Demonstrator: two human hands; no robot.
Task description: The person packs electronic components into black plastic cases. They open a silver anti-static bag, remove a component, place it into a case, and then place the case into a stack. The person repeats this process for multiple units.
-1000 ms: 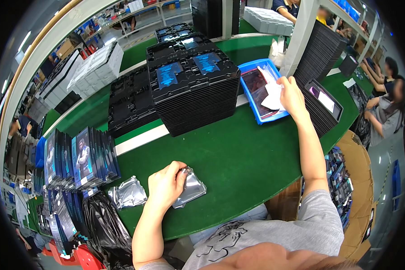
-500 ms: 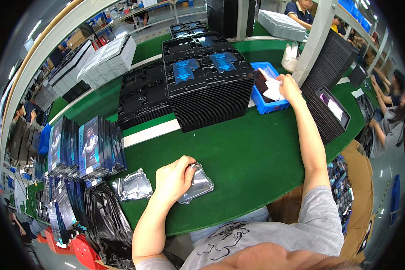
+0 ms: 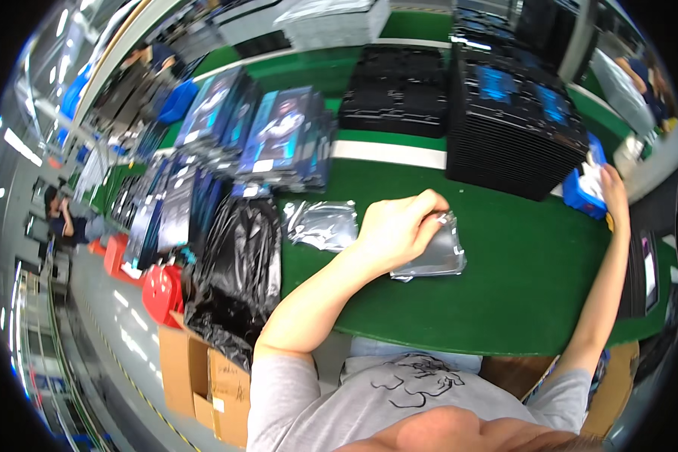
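My left hand (image 3: 403, 230) rests on the green table with thumb and fingers pinched at the upper corner of a clear plastic bag (image 3: 438, 258), which lies on a small stack of the same kind. Just left of it lies another pile of shiny clear bags (image 3: 322, 224). At the far right my right hand (image 3: 615, 194) reaches to a small blue bin (image 3: 580, 197). Its bent fingers are on a white piece (image 3: 592, 181) in the bin; the fingertips are partly hidden, and what kind of thing the piece is cannot be made out.
Tall black tray stacks (image 3: 508, 139) stand behind the bin, with a lower stack (image 3: 392, 90) beside them. Printed packages (image 3: 279, 135) stand upright at left, above a black plastic bag (image 3: 241, 248). Below are a red stool (image 3: 162, 294) and a cardboard box (image 3: 222, 392).
The view has swung to the left, so the table things sit further right. My left hand stays on the clear bag, and my right hand stays at the blue bin.
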